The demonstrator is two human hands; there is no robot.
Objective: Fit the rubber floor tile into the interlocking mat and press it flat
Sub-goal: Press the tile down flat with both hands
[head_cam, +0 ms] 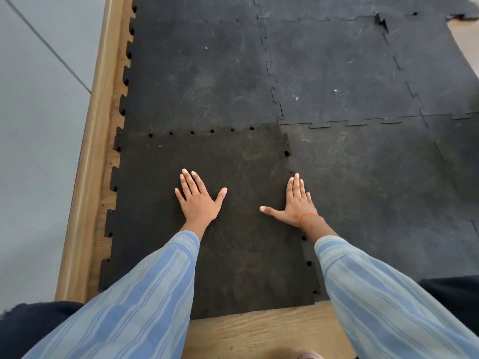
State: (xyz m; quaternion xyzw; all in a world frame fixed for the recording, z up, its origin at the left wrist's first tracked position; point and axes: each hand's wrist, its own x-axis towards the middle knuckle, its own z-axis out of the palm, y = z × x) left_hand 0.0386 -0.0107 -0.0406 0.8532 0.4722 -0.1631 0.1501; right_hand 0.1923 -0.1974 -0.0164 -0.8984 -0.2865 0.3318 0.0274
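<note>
A black rubber floor tile (233,255) with toothed edges lies at the near left corner of the interlocking mat (337,73). Small gaps show along its far seam and its right seam. My left hand (198,200) rests flat on the tile's middle, fingers spread, holding nothing. My right hand (295,203) lies flat with its fingers along the right seam, where the tile meets the neighbouring tile (375,190). An orange band circles the right wrist.
A wooden skirting board (88,164) and a grey wall (33,125) run along the left. Bare wooden floor (259,332) shows below the tile's near edge. At the far right a mat tile corner (381,20) is lifted.
</note>
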